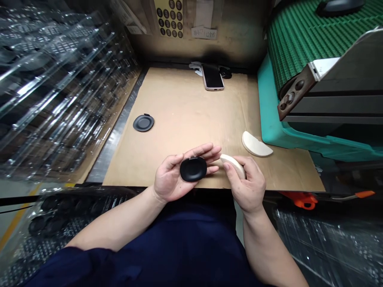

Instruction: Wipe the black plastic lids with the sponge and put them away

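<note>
Black oval piece [193, 169] and cream pad [233, 166], head view, the cardboard-covered worktop [185, 107] being read as a clock face. The black piece lies between six and seven o'clock, at the front edge, on the left hand [170, 181]. That hand is turned palm up, its fingers extended and opened out beneath the piece, its thumb raised beside the rim; the left forearm slants in from eight o'clock. Between four and five, the right hand [248, 187] grips the cream pad, thumb on the near face and fingers bent behind; the right forearm rises from five. The pad's tip is just beside the left fingertips. Also shown: half-moon pad [256, 145], between three and four; dark grey disc [143, 122], nine; phone [213, 76], twelve; teal crate [267, 103], toward three.
</note>
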A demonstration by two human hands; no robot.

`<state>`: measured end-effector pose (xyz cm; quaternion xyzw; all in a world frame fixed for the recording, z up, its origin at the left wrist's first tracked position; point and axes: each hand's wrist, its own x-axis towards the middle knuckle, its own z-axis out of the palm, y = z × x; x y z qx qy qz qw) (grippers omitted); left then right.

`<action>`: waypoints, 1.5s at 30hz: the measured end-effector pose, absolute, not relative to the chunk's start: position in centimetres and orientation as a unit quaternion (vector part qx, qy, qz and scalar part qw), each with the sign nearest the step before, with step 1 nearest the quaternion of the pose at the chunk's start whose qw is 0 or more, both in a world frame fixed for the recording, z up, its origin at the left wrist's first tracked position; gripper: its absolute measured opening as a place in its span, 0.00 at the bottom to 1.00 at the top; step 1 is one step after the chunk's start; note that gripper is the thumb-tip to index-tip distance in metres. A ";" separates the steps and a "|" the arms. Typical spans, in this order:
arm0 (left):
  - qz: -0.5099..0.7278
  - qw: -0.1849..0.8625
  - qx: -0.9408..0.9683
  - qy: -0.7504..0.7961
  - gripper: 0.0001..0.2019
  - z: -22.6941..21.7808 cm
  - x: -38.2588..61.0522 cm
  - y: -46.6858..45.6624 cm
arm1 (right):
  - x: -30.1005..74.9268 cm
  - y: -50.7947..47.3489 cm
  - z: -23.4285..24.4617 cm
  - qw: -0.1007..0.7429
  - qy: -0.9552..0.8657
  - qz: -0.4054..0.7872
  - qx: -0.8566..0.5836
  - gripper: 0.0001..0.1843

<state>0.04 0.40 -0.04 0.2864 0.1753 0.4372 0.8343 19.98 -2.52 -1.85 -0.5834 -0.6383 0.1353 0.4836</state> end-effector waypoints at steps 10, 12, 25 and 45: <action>0.482 0.424 0.683 0.347 0.55 0.7 -1.9 0.5 | 20.2 -2.6 -1.7 0.470 -0.642 0.152 -0.587 0.05; 0.473 0.315 0.749 0.340 0.58 0.7 -2.4 0.5 | 20.2 -2.6 -1.8 0.471 -0.642 0.153 -0.585 0.06; 0.251 0.299 0.761 0.519 0.12 2.5 -6.3 6.2 | 20.2 -2.4 -2.0 0.460 -0.658 0.154 -0.575 0.07; 0.153 0.037 0.729 0.667 0.26 2.5 -11.7 23.2 | 20.0 -2.2 -1.4 0.477 -0.684 0.126 -0.538 0.05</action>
